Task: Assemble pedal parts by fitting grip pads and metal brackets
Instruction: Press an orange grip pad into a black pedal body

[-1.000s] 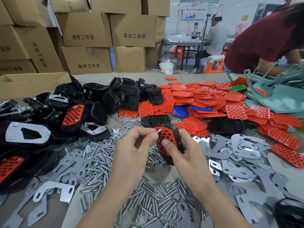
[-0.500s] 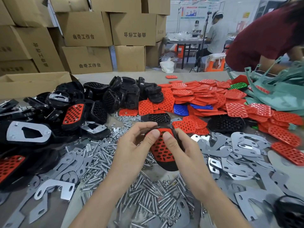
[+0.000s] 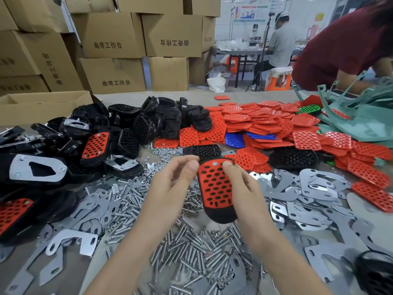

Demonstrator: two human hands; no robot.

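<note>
We note right hand [image 3: 244,192] gripping pedal [image 3: 221,215], red grip pad [image 3: 214,188] and one bolt [image 3: 214,163] fitted; left hand [image 3: 170,188] slack, empty; metal brackets [image 3: 314,184] lie unfitted

The right hand [image 3: 244,189] has its fingers hidden behind the pedal [image 3: 215,188]. At 4 o'clock a blurred black part [image 3: 374,273] is cut by the edge. At 1 o'clock the wall poster [image 3: 251,11] has unreadable print.

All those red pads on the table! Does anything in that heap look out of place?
Yes: a few blue pads and a green pad lie in the heap of red pads, odd colours among them.
</note>
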